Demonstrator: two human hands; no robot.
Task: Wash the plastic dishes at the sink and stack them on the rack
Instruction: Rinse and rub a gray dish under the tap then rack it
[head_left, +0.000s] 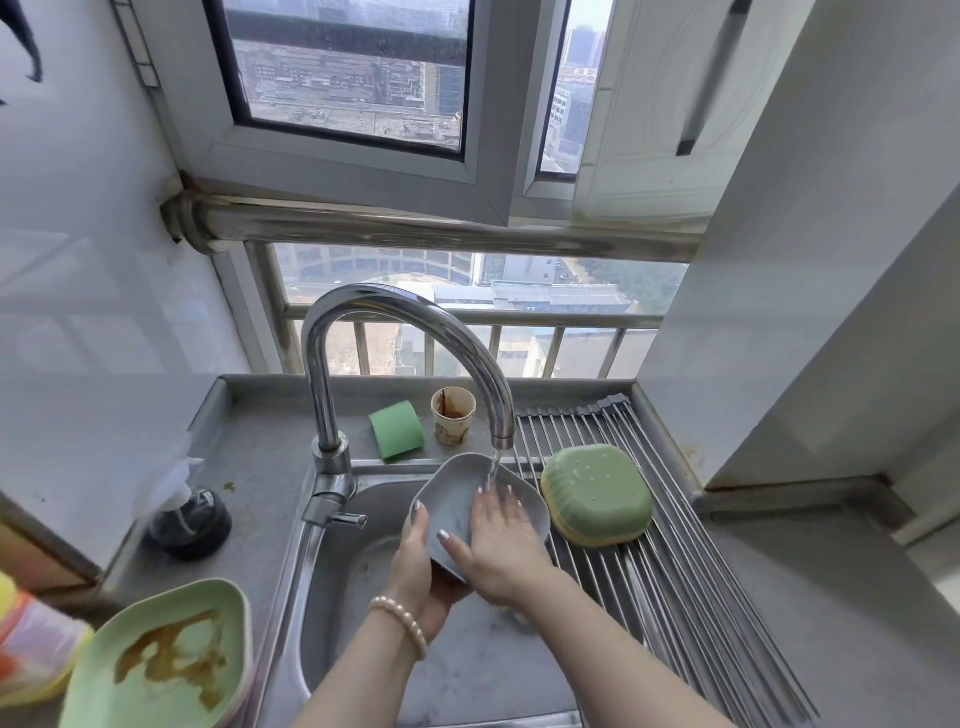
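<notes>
A grey plastic plate (457, 488) is gripped at its near left edge by the left hand (421, 566), thumb curled over the rim; the right hand (498, 540) is pressed flat inside it, fingers spread. It is held tilted over the sink (363, 571) under the faucet (415, 353) stream. Green and yellow dishes (597, 493) are stacked upside down on the rack (675, 571) to the right.

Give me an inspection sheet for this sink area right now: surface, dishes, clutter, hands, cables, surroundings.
Surface: steel counter around a sink; faucet running.
Job's things: grey dish tilted under the stream; green dish upside down on the rack, atop a yellow one; dirty green dish with brown smears on the counter to the left.
Clutter: green sponge, stained paper cup, dark container.
Hands: left hand grips the grey dish's edge; right hand lies flat inside it.
Cables: nothing seen.
Surroundings: window, railing, white walls.
</notes>
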